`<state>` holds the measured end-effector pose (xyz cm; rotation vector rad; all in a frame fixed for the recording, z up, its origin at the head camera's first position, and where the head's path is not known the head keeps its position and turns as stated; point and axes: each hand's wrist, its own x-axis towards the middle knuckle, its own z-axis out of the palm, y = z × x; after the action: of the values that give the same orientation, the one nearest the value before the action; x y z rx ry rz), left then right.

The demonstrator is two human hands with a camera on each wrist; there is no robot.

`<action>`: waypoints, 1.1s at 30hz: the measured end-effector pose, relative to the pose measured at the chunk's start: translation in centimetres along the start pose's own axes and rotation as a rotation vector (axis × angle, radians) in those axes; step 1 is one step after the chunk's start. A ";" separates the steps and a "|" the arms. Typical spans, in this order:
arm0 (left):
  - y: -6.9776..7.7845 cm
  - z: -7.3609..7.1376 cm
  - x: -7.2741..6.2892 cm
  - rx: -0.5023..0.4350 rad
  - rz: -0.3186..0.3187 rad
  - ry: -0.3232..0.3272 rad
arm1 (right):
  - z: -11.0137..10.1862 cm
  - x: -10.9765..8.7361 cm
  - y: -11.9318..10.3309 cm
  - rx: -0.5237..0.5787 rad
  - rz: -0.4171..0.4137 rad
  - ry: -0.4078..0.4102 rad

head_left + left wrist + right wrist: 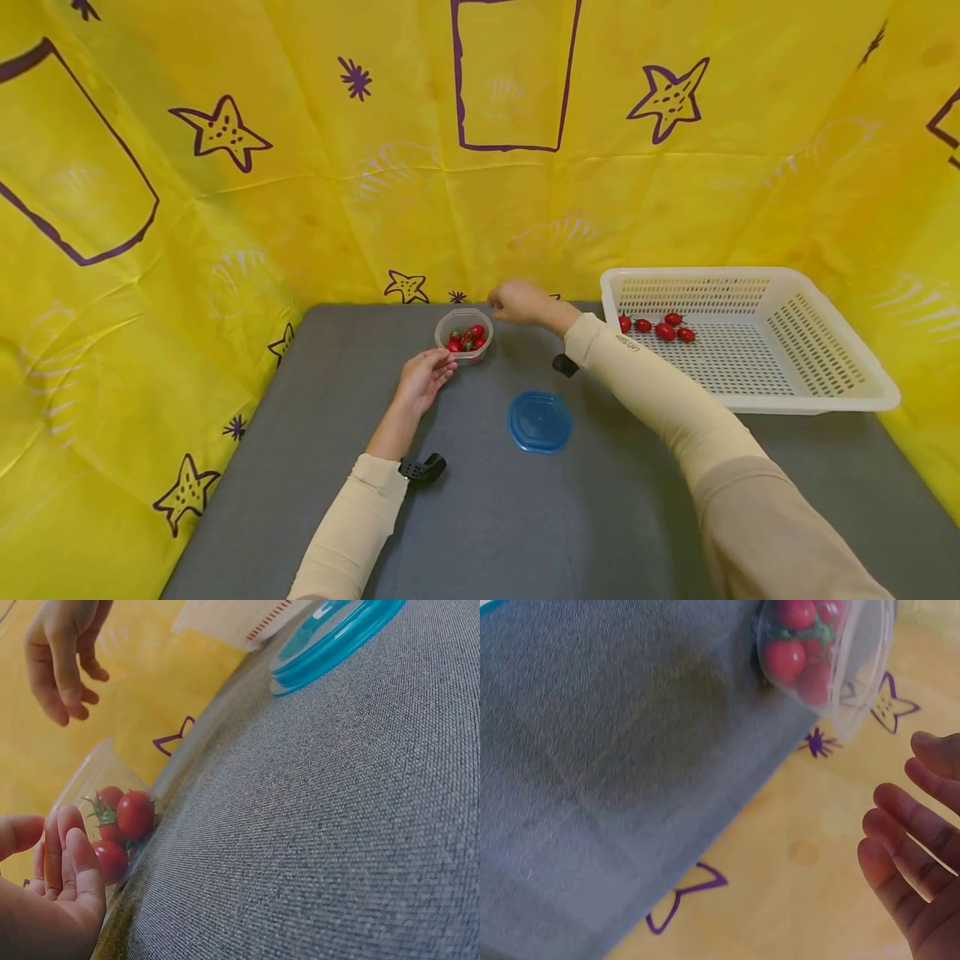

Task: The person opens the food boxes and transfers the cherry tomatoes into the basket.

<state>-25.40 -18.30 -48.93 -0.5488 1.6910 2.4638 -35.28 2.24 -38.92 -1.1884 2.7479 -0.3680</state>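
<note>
A clear plastic tub [465,354] with several cherry tomatoes [474,332] in it stands near the table's back edge. At its front left, my left hand [425,379] pinches the rim between thumb and fingers; in the left wrist view those fingers partly cover the tub. Just beyond the tub on the right, my right hand [523,302] hovers above the table. Its fingers [906,814] are loosely bent and hold nothing in the right wrist view. A blue lid [540,422] lies flat on the table, nearer me than the tub.
On the right stands a white perforated basket [825,398] with several loose cherry tomatoes [665,331] at its left side. Grey cloth covers the table [480,517]. A yellow patterned sheet [420,208] hangs behind the table and along its sides.
</note>
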 end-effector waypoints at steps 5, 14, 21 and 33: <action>-0.1 0.0 0.0 -0.003 -0.006 0.003 | 0.9 0.7 -1.0 0.004 -0.010 -0.025; -0.4 -0.1 0.0 0.004 -0.005 0.029 | 2.7 1.6 -2.1 -0.051 -0.025 -0.011; -0.5 -0.1 0.0 -0.015 -0.008 0.004 | 4.1 2.1 -2.5 -0.073 -0.011 0.026; -0.1 0.0 0.2 -0.021 -0.013 0.007 | 5.8 3.2 -3.4 -0.141 0.076 0.041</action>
<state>-25.56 -18.30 -49.13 -0.5692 1.6603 2.4763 -33.90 -3.36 -43.64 -1.1139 2.8862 -0.1957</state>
